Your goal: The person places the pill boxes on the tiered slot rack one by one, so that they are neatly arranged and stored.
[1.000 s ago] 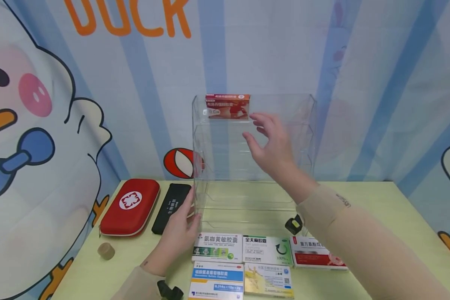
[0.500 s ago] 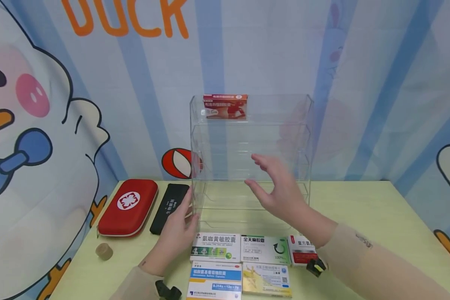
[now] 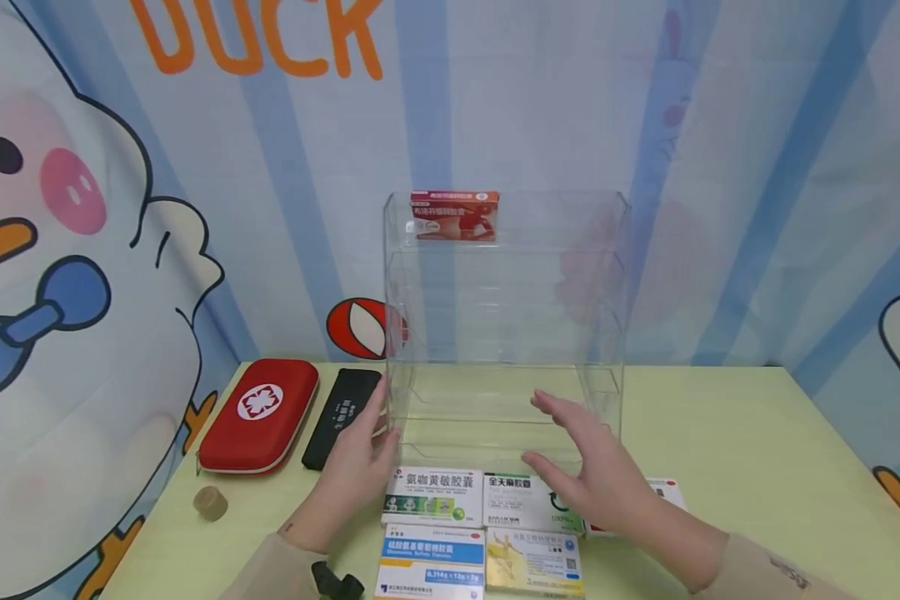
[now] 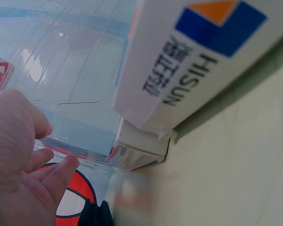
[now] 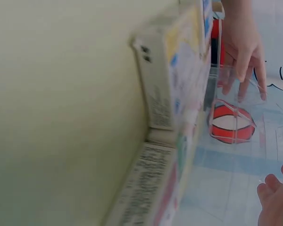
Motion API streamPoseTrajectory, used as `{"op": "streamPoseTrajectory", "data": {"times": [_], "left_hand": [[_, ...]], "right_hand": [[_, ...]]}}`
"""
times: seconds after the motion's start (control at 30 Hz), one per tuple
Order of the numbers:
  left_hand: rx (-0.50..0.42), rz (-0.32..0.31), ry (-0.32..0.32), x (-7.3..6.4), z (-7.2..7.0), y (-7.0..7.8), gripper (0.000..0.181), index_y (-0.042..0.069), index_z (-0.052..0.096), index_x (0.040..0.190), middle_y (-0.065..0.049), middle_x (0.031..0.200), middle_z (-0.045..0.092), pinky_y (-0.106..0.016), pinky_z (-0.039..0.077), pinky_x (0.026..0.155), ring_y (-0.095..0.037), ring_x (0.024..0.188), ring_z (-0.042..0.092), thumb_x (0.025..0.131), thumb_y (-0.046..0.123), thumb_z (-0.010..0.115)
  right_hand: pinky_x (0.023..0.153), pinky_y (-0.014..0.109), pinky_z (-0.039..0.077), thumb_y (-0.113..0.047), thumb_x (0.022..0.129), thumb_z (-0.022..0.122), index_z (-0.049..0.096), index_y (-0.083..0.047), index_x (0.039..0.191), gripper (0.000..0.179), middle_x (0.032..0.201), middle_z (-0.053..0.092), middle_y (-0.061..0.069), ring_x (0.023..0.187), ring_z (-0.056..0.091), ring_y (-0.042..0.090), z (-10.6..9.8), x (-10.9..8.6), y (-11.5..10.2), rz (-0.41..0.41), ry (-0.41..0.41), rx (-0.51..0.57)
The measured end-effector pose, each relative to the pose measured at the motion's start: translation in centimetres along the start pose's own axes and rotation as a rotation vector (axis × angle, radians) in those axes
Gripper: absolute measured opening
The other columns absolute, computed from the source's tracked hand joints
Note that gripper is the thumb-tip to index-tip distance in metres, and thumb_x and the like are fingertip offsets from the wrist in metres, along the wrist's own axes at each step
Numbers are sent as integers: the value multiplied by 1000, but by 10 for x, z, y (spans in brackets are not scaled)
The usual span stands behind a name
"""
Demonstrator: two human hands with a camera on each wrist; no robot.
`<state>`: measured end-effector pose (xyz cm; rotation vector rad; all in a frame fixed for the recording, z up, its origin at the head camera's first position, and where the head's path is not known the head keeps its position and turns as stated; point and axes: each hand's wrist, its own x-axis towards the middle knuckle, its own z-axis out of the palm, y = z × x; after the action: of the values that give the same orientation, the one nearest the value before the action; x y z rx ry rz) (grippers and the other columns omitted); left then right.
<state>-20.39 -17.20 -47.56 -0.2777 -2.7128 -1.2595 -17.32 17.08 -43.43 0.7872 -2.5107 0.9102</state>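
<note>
Five medicine boxes (image 3: 521, 504) toward near edge of desk (image 3: 727, 442); right hand (image 3: 598, 468) just by them, fingers parted, holding nothing. Left hand (image 3: 360, 454) grips left side of clear rack (image 3: 506, 421). Red box (image 3: 454, 218) in top tier. Probably picking step; calls for thumb-finger pinch.

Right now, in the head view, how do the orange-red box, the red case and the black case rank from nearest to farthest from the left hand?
From the left hand:
1. Black case: just beyond the hand, partly behind it.
2. Red case: to the left, past the black case.
3. Orange-red box: up in the clear rack's top tier, left end.
</note>
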Motion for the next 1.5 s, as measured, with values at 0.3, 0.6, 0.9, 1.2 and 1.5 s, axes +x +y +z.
{"op": "streamPoseTrajectory", "data": {"times": [0.3, 0.6, 0.9, 1.2, 1.5], "left_hand": [[14, 5, 10, -1, -1, 2, 94, 36, 7, 178, -5, 181, 36, -48, 59, 115, -36, 152, 59, 109, 13, 66], [6, 4, 5, -1, 1, 3, 93, 36, 7, 178, -5, 181, 35, -48, 59, 115, -36, 153, 58, 109, 13, 65], [8, 6, 7, -2, 1, 2, 93, 38, 7, 178, -4, 181, 35, -48, 59, 114, -36, 152, 59, 109, 14, 65], [14, 23, 15, 0, 0, 4, 94, 36, 7, 178, -5, 182, 34, -48, 60, 113, -37, 152, 59, 109, 11, 65], [11, 3, 8, -1, 1, 4, 93, 35, 8, 179, -5, 182, 35, -48, 59, 115, -37, 153, 58, 109, 13, 65]], "right_hand": [[108, 46, 66, -40, 100, 82, 53, -18, 161, 72, 156, 66, -3, 140, 67, 23, -1, -46, -5, 54, -139, -46], [111, 50, 65, -79, 94, 66, 58, -27, 158, 83, 161, 57, -9, 145, 61, 24, -3, -77, 3, 153, -470, -88], [102, 35, 68, -77, 97, 64, 65, -27, 150, 73, 155, 59, -11, 139, 60, 23, 2, -90, 16, 3, -443, -130], [100, 38, 69, -79, 96, 64, 64, -32, 153, 74, 159, 57, -10, 146, 56, 29, -2, -93, 15, 87, -495, -75], [99, 39, 70, -80, 89, 70, 64, -45, 148, 69, 167, 53, -7, 152, 53, 34, -5, -98, 12, 219, -586, 11]]}}
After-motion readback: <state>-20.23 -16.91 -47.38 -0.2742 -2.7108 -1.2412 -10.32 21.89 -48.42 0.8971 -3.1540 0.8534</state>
